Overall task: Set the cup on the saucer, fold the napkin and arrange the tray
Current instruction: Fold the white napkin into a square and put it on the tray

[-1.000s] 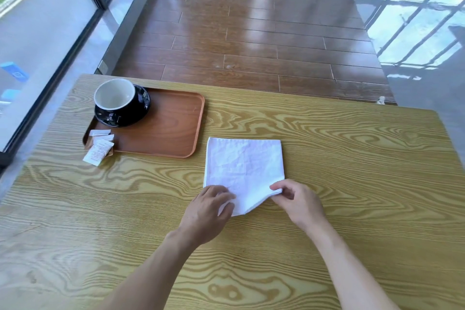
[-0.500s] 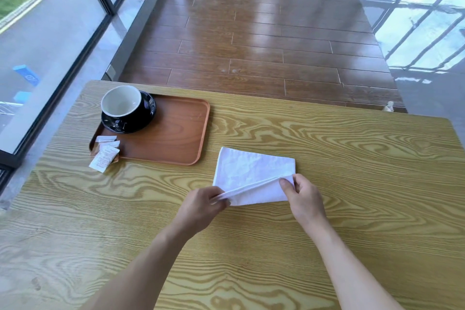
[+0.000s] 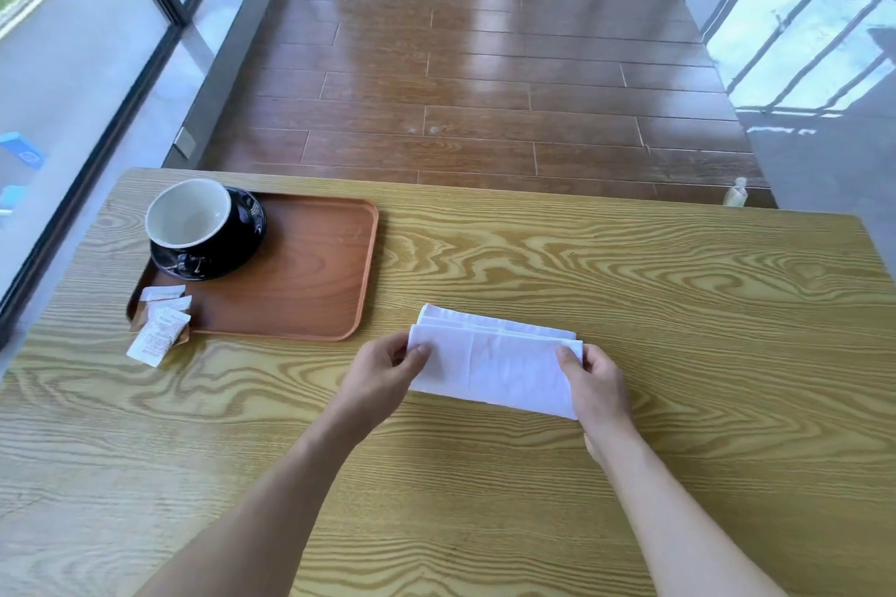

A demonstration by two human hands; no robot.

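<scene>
A white napkin (image 3: 494, 361) lies folded into a narrow band on the wooden table (image 3: 630, 305), right of the tray. My left hand (image 3: 383, 371) pinches its left end and my right hand (image 3: 594, 378) pinches its right end, both holding the upper layer over the lower one. A black cup with a white inside (image 3: 191, 218) stands upright on a black saucer (image 3: 242, 237) in the far left corner of the brown tray (image 3: 310, 286).
Several small paper sachets (image 3: 162, 322) lie across the tray's near left corner, one hanging onto the table. A glass wall runs along the left edge of the table. Beyond the far edge is a wooden floor.
Both hands have lifted the napkin's near edge and carried it away from me over the far half, so the square is now a narrow folded band.
</scene>
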